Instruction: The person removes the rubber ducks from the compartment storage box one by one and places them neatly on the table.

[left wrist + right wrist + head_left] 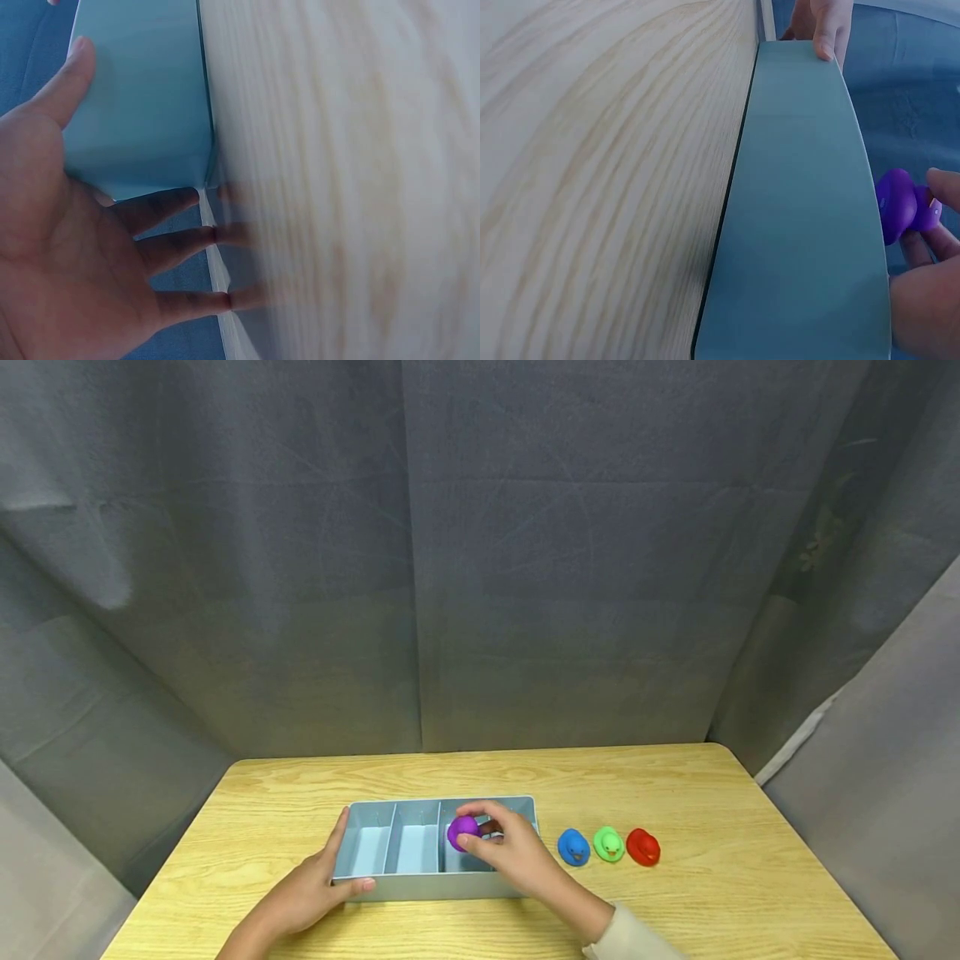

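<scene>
My right hand [510, 850] pinches a purple rubber duck [462, 833] between thumb and fingers, over the third compartment from the left of a blue-grey divided box [420, 887]. In the right wrist view the purple duck [897, 206] shows just beyond the box's upper edge. My left hand [309, 885] rests against the box's left end, its thumb on the front wall and its fingers stretched along the side. Those fingers look straight and spread in the left wrist view. The right-hand compartment is partly hidden by my right hand.
Right of the box, a blue duck [574, 847], a green duck [608, 843] and a red duck [643, 847] sit in a row on the wooden table [712, 902]. Grey curtains [570, 610] hang behind the table and along both sides.
</scene>
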The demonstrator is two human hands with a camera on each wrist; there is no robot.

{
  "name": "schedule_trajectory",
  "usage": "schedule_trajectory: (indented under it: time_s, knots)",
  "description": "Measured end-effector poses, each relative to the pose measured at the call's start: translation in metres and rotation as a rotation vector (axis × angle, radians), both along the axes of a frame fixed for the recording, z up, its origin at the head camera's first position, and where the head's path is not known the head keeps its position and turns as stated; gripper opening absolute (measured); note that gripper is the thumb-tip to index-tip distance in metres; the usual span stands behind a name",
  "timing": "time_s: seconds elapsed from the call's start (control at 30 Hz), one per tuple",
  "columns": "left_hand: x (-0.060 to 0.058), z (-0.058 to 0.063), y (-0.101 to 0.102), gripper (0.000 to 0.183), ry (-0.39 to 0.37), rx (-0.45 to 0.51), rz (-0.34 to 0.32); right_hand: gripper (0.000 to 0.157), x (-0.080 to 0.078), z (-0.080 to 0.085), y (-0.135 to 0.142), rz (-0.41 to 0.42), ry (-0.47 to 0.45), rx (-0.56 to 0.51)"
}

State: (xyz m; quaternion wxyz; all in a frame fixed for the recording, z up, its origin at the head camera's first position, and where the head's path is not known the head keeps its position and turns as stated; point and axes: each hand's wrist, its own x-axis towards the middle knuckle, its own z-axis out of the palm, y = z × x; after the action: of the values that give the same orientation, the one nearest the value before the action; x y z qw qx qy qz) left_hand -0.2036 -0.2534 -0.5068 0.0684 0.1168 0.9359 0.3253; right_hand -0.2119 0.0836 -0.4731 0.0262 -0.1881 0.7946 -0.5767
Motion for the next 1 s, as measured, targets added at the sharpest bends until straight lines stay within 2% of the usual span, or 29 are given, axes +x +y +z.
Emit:
schedule_trajectory:
  time_s: [0.37,1.0]
  knots:
    - [0.002,0.003,0.001,0.115,-0.01,0.013,0.001,0.032,0.001,-0.003,0.022,-0.073,-0.006,-0.016]
    - [0.001,0.001,0.0,0.115,0.004,0.013,-0.008,0.034,0.016,0.003,0.06,-0.104,-0.044,-0.055]
